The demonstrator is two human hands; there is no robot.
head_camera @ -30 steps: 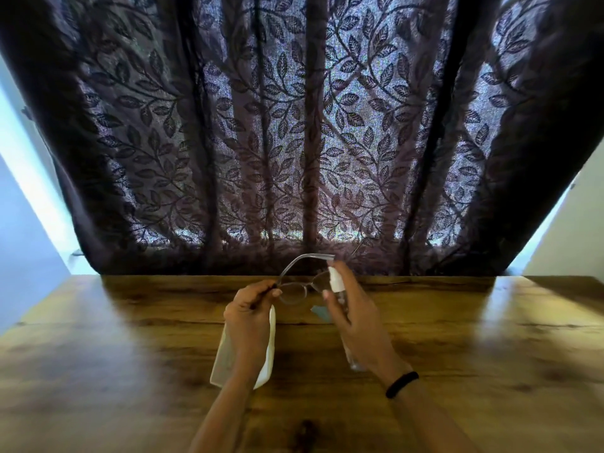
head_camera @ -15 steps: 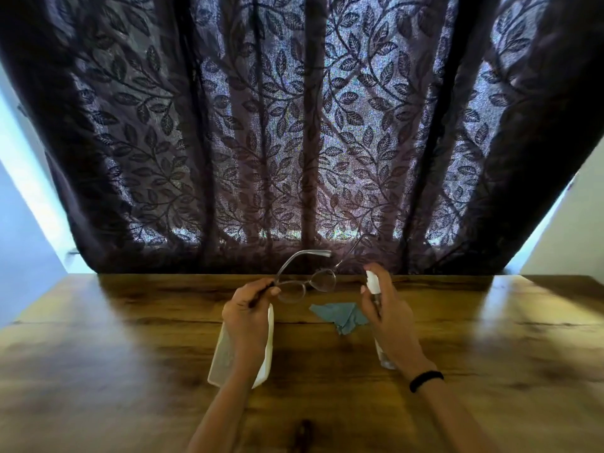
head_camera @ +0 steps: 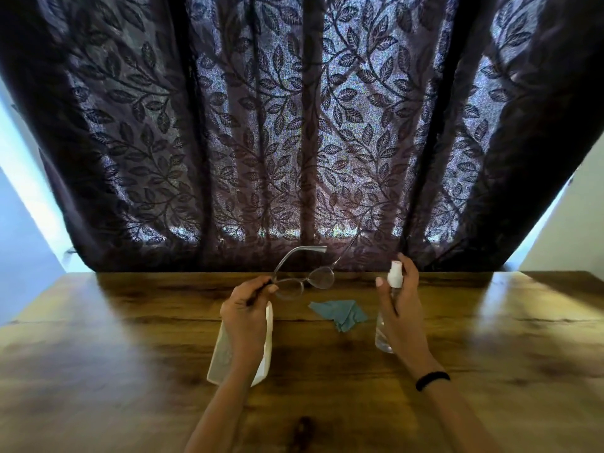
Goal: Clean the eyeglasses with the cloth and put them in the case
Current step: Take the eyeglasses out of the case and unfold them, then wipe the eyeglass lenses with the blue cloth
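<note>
Head view: eyeglasses held up over a wooden surface

A dark-grained wooden surface (head_camera: 130, 354) is seen running across the lower half of the frame, with bright patches of light on its left and right parts. Behind its far edge a dark curtain (head_camera: 294, 125) patterned with leaves is hung, lit from behind, and pale wall is seen at either side of it.

A pale case (head_camera: 219, 358) is laid on the surface beneath the left forearm. Most of it is covered by the arm, so it cannot be told whether it is open or what is inside it. A clear spray bottle (head_camera: 384, 338) with a white nozzle is held upright, and its contents cannot be made out.

The eyeglasses (head_camera: 304, 282) are pinched at one end of the frame by the left grip (head_camera: 245, 318) and held above the surface, with the temples pointing away toward the curtain. The right grip (head_camera: 402, 308) is curled round the spray bottle, well apart from the glasses. A black band (head_camera: 432, 380) is worn on the right wrist. The blue-grey cloth (head_camera: 340, 313) is left crumpled on the surface between the two hands, touched by neither
</note>
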